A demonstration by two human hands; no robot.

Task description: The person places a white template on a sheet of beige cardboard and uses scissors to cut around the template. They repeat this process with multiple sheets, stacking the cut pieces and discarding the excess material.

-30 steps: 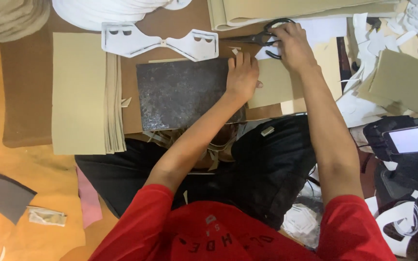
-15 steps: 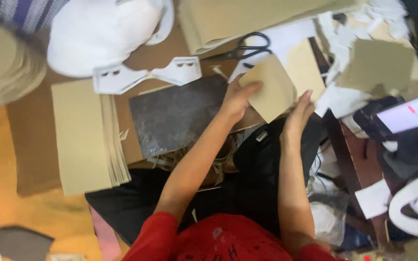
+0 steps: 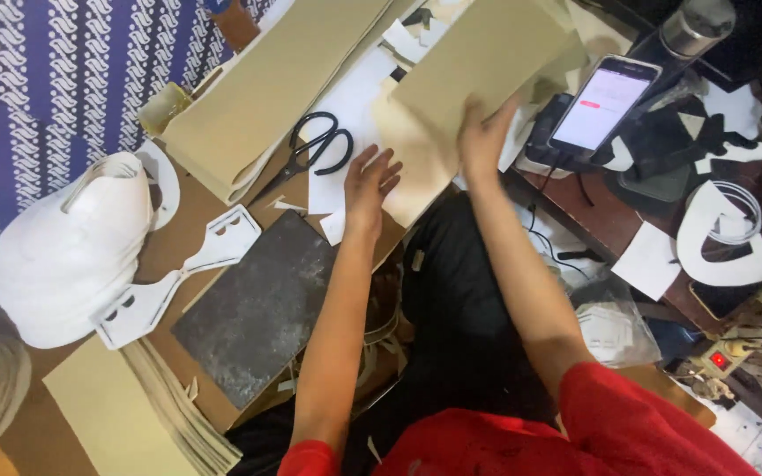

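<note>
- Progress looks early: the right hand grips 1 tan card sheet by its lower edge, lifted over the table's far side, uncut as far as shows.
- Left hand hovers open, fingers spread, holding nothing, just right of the black scissors, which lie untouched.
- Dark cutting slab sits bare near the body; a white cut-out template lies beside it.
- Phone and paper scraps crowd the right; stacked tan sheets lie behind.
</note>
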